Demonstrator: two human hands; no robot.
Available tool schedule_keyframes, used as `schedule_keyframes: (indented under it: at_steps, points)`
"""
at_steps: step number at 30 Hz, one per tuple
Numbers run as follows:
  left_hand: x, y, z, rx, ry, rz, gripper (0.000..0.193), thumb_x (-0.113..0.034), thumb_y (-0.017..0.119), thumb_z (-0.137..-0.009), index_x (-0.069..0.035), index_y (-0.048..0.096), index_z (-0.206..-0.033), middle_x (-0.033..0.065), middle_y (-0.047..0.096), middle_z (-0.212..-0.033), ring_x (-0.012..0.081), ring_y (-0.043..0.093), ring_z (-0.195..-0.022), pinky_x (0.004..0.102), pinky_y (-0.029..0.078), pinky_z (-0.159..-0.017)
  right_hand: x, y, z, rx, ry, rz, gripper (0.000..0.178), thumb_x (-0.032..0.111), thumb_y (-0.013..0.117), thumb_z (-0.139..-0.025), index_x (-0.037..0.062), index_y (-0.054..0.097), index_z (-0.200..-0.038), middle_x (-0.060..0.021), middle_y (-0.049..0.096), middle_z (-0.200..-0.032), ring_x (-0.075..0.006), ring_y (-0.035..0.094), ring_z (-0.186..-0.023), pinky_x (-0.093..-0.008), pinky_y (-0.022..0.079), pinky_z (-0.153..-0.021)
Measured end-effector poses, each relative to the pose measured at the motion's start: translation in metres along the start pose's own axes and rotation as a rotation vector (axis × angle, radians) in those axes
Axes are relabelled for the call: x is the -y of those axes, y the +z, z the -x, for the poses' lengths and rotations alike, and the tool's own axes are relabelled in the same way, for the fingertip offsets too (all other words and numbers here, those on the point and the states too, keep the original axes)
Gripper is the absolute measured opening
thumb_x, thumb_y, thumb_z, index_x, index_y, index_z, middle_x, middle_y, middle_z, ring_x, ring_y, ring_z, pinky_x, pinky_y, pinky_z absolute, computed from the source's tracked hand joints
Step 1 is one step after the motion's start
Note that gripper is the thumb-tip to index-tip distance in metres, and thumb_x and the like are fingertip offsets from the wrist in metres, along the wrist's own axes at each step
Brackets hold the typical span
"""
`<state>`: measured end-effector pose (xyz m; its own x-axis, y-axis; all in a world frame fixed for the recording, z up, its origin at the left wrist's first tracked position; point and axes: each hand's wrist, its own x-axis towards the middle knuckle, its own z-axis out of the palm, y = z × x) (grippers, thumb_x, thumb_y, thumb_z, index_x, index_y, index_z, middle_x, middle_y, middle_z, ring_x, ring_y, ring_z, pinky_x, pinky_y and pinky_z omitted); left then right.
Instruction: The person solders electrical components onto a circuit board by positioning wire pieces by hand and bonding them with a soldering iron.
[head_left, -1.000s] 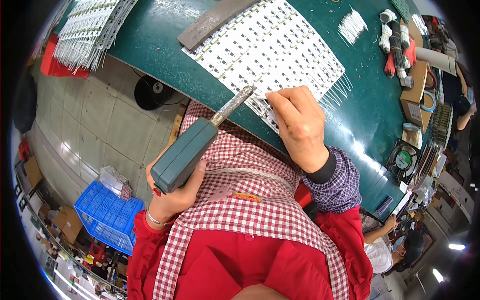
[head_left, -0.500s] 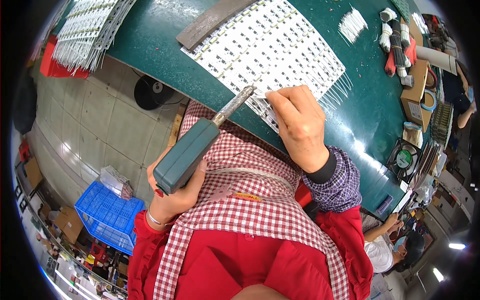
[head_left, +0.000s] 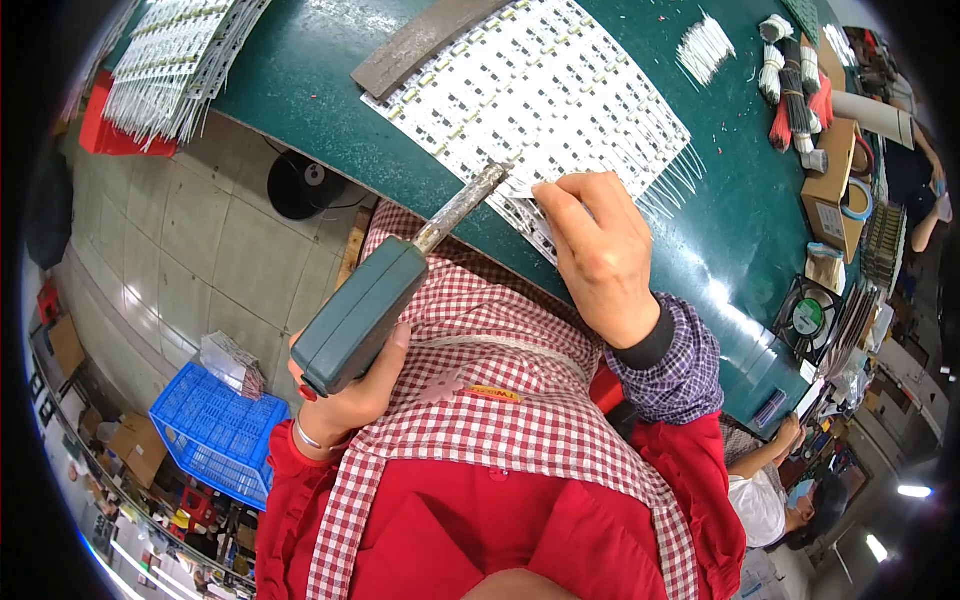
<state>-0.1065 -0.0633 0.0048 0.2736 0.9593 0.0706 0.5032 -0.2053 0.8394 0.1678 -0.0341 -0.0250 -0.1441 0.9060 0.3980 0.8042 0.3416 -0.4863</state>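
Note:
My left hand [head_left: 365, 400] is wrapped round the dark green handle of a soldering iron [head_left: 362, 312]. Its metal barrel slants up to the right, and the tip is at the near part of a white circuit board panel [head_left: 545, 95]. Rows of small dark parts cover the panel, and white wires stick out along its right edge. Beside the iron's tip, my right hand [head_left: 608, 262] has thumb and forefinger pinched over the panel's near edge. A thin white wire [head_left: 524, 195] shows at those fingertips; the rest of it is hidden.
A grey-brown bar [head_left: 425, 50] lies along the panel's far left edge on the green table [head_left: 300, 85]. Loose white wires [head_left: 705, 50] and wire bundles [head_left: 790, 85] are farther right. Wired boards [head_left: 180, 60] are stacked at the left. A blue crate [head_left: 215, 435] stands below.
The soldering iron's tip has shifted slightly up, and its handle has swung a little left with my left hand. My right hand has barely moved.

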Motion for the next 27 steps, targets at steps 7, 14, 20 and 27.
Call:
schedule_keyframes:
  at_steps: [7,14,20,27]
  points:
    - [0.003,0.001,-0.001,-0.009,0.067,-0.05,0.02,-0.005,0.08,-0.077,0.001,0.076,-0.096,0.0112,0.075,-0.084,0.02,0.072,-0.066,0.0302,0.055,-0.06,0.002,-0.005,-0.003,-0.095,-0.032,0.061,0.028,-0.004,0.068,-0.071,0.0024,0.069,-0.098,-0.0061,0.062,-0.087,-0.0236,0.06,-0.078,-0.0355,0.047,-0.068]
    - [0.001,0.002,-0.008,0.028,0.027,-0.006,0.022,-0.004,0.079,-0.077,0.004,0.074,-0.097,0.0129,0.072,-0.082,0.0219,0.071,-0.066,0.03,0.055,-0.059,-0.003,0.005,-0.001,-0.086,-0.013,0.008,0.027,-0.004,0.07,-0.071,0.0021,0.069,-0.097,-0.0063,0.062,-0.085,-0.0237,0.06,-0.077,-0.036,0.048,-0.067]
    - [0.0,0.003,-0.011,0.046,-0.011,0.025,0.022,-0.002,0.078,-0.078,0.005,0.073,-0.098,0.0138,0.072,-0.084,0.0223,0.07,-0.067,0.0305,0.055,-0.061,-0.003,0.007,-0.002,-0.084,-0.008,0.017,0.027,-0.004,0.07,-0.071,0.002,0.07,-0.098,-0.0061,0.06,-0.083,-0.0231,0.059,-0.074,-0.0352,0.049,-0.063]
    - [-0.006,0.002,-0.014,0.078,-0.11,0.055,0.022,-0.002,0.077,-0.079,0.005,0.073,-0.099,0.0148,0.072,-0.086,0.0237,0.071,-0.071,0.0314,0.056,-0.065,-0.004,0.007,-0.002,-0.064,-0.014,0.014,0.028,-0.004,0.07,-0.071,0.0014,0.07,-0.099,-0.0068,0.061,-0.083,-0.0233,0.059,-0.074,-0.0351,0.049,-0.063]
